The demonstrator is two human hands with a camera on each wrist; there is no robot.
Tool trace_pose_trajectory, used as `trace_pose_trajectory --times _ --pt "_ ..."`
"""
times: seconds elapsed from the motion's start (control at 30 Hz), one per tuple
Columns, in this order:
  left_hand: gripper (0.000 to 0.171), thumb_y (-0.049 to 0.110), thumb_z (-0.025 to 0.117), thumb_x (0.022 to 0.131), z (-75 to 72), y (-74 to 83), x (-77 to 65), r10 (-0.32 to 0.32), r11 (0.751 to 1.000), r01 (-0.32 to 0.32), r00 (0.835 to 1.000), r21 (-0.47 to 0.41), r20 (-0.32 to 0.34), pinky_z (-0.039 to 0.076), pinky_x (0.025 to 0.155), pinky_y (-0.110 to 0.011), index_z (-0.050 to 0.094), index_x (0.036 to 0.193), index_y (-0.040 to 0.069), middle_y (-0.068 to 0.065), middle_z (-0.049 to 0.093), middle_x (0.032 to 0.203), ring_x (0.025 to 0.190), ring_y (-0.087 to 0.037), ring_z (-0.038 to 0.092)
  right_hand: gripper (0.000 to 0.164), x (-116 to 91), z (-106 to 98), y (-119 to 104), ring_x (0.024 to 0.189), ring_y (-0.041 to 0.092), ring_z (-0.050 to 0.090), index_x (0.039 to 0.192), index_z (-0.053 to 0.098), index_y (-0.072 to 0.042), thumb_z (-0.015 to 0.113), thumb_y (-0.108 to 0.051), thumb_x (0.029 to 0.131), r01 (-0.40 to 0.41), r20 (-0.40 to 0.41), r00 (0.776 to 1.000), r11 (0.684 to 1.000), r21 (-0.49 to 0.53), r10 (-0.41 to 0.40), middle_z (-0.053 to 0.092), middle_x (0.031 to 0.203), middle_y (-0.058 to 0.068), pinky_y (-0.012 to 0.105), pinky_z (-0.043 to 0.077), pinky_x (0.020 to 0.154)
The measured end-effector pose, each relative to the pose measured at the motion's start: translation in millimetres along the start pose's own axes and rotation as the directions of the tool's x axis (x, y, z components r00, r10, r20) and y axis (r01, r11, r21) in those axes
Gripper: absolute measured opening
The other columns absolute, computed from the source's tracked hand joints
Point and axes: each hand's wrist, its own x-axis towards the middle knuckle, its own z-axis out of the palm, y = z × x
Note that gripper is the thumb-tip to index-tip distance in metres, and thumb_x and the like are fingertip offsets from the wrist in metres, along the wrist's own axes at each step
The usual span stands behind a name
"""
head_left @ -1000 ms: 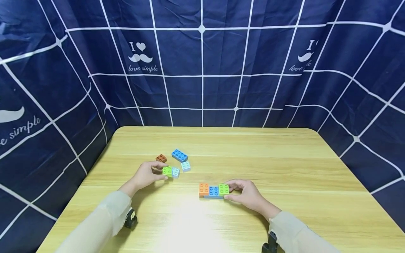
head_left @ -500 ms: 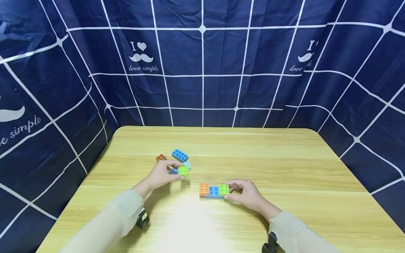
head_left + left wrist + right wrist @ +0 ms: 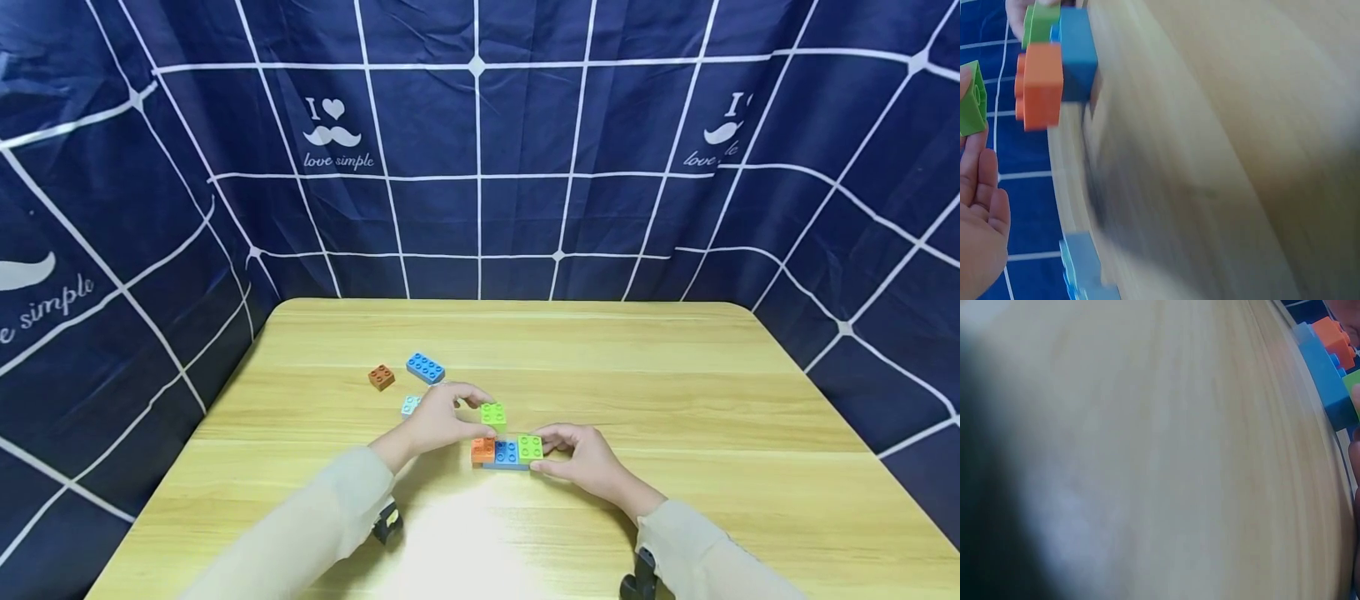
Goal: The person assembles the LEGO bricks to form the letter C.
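Observation:
My left hand (image 3: 435, 421) pinches a green toy building brick (image 3: 492, 414) between thumb and fingers. It hangs above a low assembly, over where an orange brick (image 3: 482, 452) and a blue brick (image 3: 506, 452) meet. In the left wrist view this green brick (image 3: 972, 103) is clearly apart from the orange brick (image 3: 1043, 87). At the assembly's right end sits another green brick (image 3: 530, 447), pinched by my right hand (image 3: 588, 462). The right wrist view catches only part of the blue base (image 3: 1325, 378) and some fingers at its edge.
Behind my left hand lie a brown brick (image 3: 381, 377), a longer blue brick (image 3: 425, 367) and a light-blue brick (image 3: 410, 405). My hand mostly hides anything else there. A navy gridded curtain (image 3: 517, 217) surrounds the wooden table (image 3: 637, 358).
My left hand has carried the green brick rightward from beside the loose bricks to above the assembly. My right hand has stayed still at the assembly's right end.

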Motion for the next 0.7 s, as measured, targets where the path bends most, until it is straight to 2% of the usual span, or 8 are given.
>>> trace_pose_trajectory --times 0.17,0.3,0.5,0.7 --pt "0.038 0.023 0.084 0.072 14.4 8.7 5.5 0.018 0.999 -0.020 0.999 0.044 0.043 0.044 0.086 -0.038 0.070 0.105 0.013 0.006 0.067 0.102 0.096 -0.015 0.056 0.037 3.5 2.3 23.1 0.081 0.016 0.062 0.110 0.068 -0.008 0.081 -0.015 0.076 0.024 -0.004 1.000 1.000 0.017 -0.024 0.068 0.089 -0.001 0.027 0.051 0.072" --pt "0.034 0.020 0.085 0.071 24.0 15.2 8.3 0.016 0.999 -0.020 0.997 0.047 0.071 0.045 0.084 -0.035 0.072 0.102 0.014 0.010 0.066 0.097 0.094 -0.016 0.056 0.040 4.1 2.4 29.1 0.081 0.015 0.062 0.110 0.068 -0.006 0.082 -0.019 0.076 0.033 -0.003 0.999 0.999 0.023 -0.033 0.068 0.089 -0.002 0.026 0.051 0.073" --pt "0.031 0.021 0.084 0.072 35.3 19.8 10.9 0.001 0.996 -0.011 0.994 0.087 0.113 0.046 0.082 -0.028 0.073 0.101 0.017 0.015 0.064 0.094 0.095 -0.017 0.057 0.037 1.6 1.0 14.0 0.081 0.018 0.063 0.109 0.066 0.003 0.079 -0.009 0.077 0.055 0.002 0.999 0.998 0.014 -0.055 0.068 0.089 0.005 0.028 0.052 0.072" --pt "0.030 0.020 0.084 0.072 40.1 20.4 11.0 0.010 0.990 -0.026 0.994 0.142 0.112 0.044 0.080 -0.024 0.073 0.100 0.017 0.014 0.065 0.093 0.094 -0.016 0.056 0.033 -1.7 -3.0 -6.9 0.080 0.020 0.063 0.106 0.066 0.005 0.078 -0.006 0.077 0.066 0.018 0.998 0.998 0.021 -0.067 0.068 0.088 0.009 0.028 0.052 0.071"
